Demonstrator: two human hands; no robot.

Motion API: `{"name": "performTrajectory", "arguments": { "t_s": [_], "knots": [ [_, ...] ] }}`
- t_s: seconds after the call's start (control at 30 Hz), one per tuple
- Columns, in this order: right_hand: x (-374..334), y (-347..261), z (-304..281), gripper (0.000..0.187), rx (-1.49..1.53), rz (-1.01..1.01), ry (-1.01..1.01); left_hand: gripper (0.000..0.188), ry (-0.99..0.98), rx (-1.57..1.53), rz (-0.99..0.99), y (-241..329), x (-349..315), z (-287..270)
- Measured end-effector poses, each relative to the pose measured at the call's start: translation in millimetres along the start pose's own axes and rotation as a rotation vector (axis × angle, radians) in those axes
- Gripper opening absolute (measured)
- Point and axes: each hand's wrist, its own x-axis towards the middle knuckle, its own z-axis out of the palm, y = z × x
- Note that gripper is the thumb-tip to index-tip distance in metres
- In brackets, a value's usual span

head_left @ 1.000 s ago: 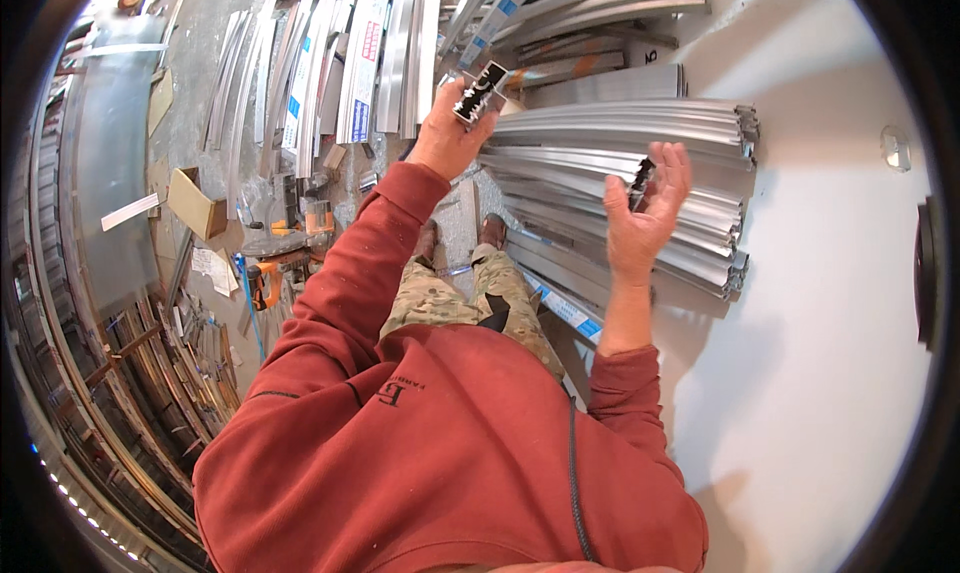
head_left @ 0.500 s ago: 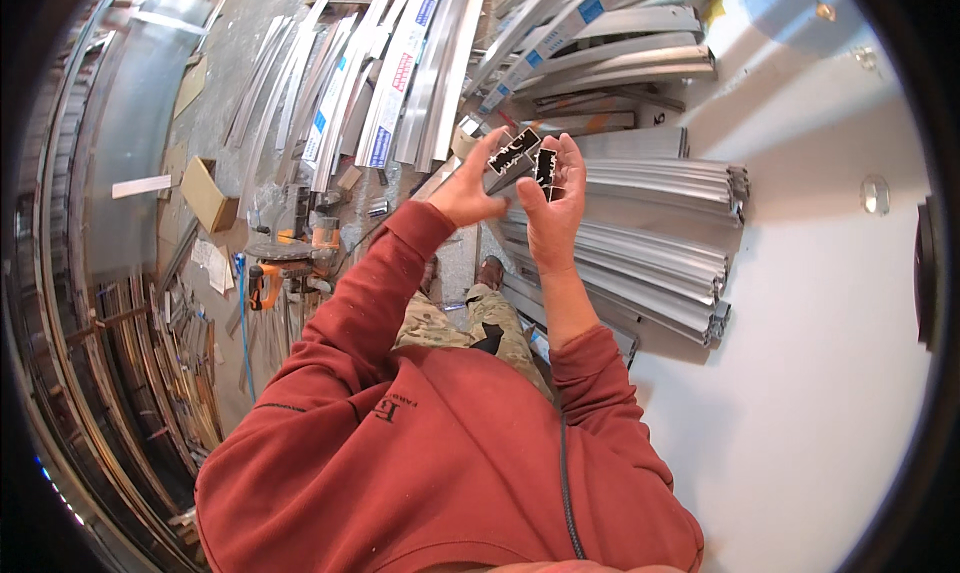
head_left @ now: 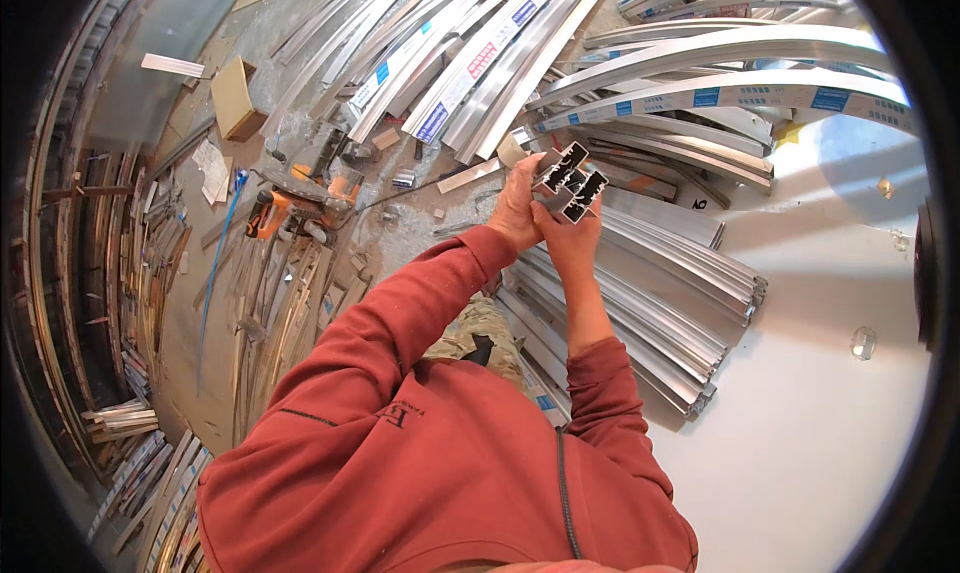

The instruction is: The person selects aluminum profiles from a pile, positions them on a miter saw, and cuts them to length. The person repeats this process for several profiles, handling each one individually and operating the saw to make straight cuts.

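Both hands [head_left: 545, 213] gripping short profile pieces [head_left: 572, 181] (touching); stacked aluminium profiles [head_left: 650, 303] beneath.

Person seen from above: a rust-red hooded sweatshirt with long sleeves ribbed at the cuffs, small dark lettering on the chest, a dark cord down the front; camouflage-patterned trousers; left hand [head_left: 520, 208] and right hand [head_left: 567, 241] bare.

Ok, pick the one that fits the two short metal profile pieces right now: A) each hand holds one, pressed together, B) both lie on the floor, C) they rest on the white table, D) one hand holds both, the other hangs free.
A: the left hand and right hand each grip one of the short profile pieces, held side by side and touching.
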Motion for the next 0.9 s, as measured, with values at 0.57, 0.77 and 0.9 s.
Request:
{"name": "performTrajectory", "arguments": {
  "t_s": [0.57, 0.77, 0.9],
  "knots": [
    [-120.4, -0.4, -46.8, 0.077, -0.432, 0.155, 0.089, 0.094, -0.346, 0.14, 0.042, 7.4, -27.9, -53.9],
    [-224.1, 97.3, -145.2, 0.059, -0.289, 0.429, 0.973, 0.087, -0.401, -0.019, -0.069, 8.9, -9.6, -47.8],
    [-218.2, 18.1, -212.2, 0.067, -0.819, 0.222, 1.239, 0.086, -0.373, -0.031, -0.045, 5.2, -6.5, -45.1]
  ]
}}
